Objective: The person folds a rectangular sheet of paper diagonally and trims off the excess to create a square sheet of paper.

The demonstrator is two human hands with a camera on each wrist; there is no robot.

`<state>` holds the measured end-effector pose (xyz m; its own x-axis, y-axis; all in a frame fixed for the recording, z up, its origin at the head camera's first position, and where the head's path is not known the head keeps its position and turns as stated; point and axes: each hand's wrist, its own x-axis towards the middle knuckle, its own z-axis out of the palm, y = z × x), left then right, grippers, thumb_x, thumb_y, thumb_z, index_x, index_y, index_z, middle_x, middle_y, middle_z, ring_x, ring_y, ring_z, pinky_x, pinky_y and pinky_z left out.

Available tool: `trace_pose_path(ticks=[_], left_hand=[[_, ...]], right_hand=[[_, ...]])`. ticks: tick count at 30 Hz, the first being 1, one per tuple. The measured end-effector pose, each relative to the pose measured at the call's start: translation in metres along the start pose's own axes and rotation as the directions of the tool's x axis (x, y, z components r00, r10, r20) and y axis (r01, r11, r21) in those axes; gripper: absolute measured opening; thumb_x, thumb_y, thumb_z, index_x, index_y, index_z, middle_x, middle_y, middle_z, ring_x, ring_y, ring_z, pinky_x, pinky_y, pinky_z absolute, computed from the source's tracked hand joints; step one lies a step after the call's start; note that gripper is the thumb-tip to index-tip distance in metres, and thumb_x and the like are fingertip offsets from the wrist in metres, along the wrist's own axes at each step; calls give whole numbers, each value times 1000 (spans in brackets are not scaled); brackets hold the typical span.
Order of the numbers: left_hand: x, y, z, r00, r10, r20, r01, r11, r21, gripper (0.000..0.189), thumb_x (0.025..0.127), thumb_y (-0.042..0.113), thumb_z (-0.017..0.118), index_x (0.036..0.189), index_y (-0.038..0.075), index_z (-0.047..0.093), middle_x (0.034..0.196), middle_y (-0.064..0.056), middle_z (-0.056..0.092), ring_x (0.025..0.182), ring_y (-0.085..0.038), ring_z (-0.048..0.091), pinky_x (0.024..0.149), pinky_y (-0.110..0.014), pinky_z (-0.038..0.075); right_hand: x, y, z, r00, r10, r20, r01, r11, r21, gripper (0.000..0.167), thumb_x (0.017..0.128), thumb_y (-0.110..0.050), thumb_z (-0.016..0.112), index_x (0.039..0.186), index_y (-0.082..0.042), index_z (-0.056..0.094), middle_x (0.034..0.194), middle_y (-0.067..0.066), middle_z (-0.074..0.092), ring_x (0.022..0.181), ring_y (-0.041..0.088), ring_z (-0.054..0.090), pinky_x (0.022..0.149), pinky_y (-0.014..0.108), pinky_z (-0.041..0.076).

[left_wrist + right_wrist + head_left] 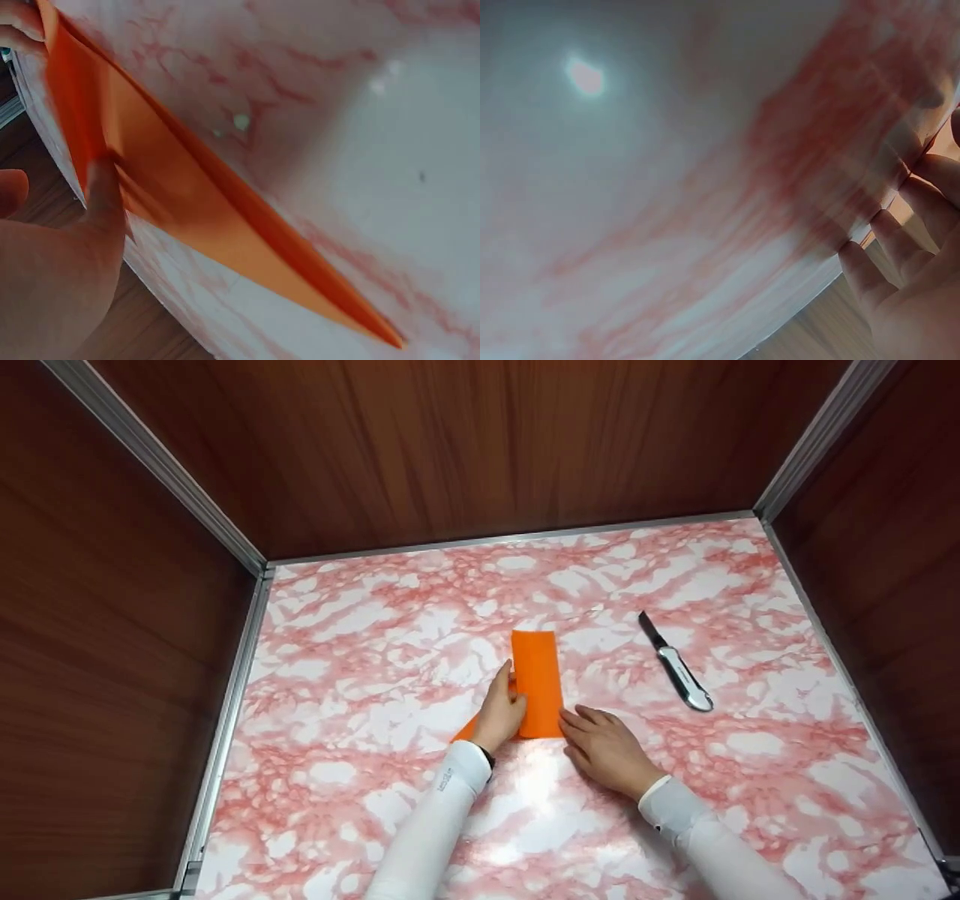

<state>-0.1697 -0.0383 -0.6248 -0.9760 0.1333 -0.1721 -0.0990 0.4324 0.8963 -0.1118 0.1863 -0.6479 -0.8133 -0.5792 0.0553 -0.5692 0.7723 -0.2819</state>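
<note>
A folded orange sheet lies on the table, its narrow upright strip between my two hands and a pointed corner showing to the left under my left wrist. In the left wrist view the sheet stands slightly raised, its layers parted along a long edge. My left hand is at the strip's left edge, thumb touching the orange material, forefinger stretched away from the thumb. Extended fingers of my right hand touch the strip's lower right edge. The right wrist view shows those fingertips lined up along the edge.
A folding knife with a dark, unfolded blade and a white and dark handle lies to the right, blade pointing away. The red-and-white marbled tabletop is bounded by brown wood-patterned panels in metal frames at the back and both sides.
</note>
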Motion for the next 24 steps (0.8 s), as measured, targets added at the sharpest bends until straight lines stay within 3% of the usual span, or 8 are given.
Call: trace_pose_path(ticks=[4, 11, 18, 24], left_hand=[[-2, -3, 0, 998, -66, 8, 66, 997, -44, 70, 103, 8, 56, 163, 7, 20, 142, -18, 52, 111, -27, 61, 87, -37, 53], [-3, -9, 3, 992, -115, 50, 114, 993, 9, 61, 106, 15, 53, 161, 10, 29, 122, -8, 57, 109, -20, 60, 86, -36, 51], [1, -12, 1, 991, -127, 34, 126, 992, 21, 57, 105, 15, 50, 159, 8, 35, 121, -8, 59, 112, -23, 59, 96, -40, 48], [4, -14, 1, 995, -94, 36, 94, 995, -13, 54, 102, 9, 50, 155, 0, 39, 110, -7, 57, 102, -19, 57, 93, -35, 47]], right_hand=[[0, 0, -2, 999, 27, 27, -28, 999, 32, 52, 103, -33, 61, 148, -8, 55, 155, 8, 49, 143, 34, 42, 114, 53, 33], [15, -5, -10, 995, 99, 9, -99, 989, 106, 52, 102, -30, 64, 146, -4, 57, 152, 15, 50, 141, 36, 43, 114, 55, 33], [49, -11, -5, 996, 27, 87, -30, 999, 40, 65, 105, -33, 56, 159, -3, 35, 166, 15, 28, 153, 35, 22, 122, 51, 19], [54, -6, 1, 987, 11, 160, -8, 1000, -22, 68, 106, -39, 53, 160, -4, 31, 167, 13, 25, 154, 34, 19, 121, 54, 18]])
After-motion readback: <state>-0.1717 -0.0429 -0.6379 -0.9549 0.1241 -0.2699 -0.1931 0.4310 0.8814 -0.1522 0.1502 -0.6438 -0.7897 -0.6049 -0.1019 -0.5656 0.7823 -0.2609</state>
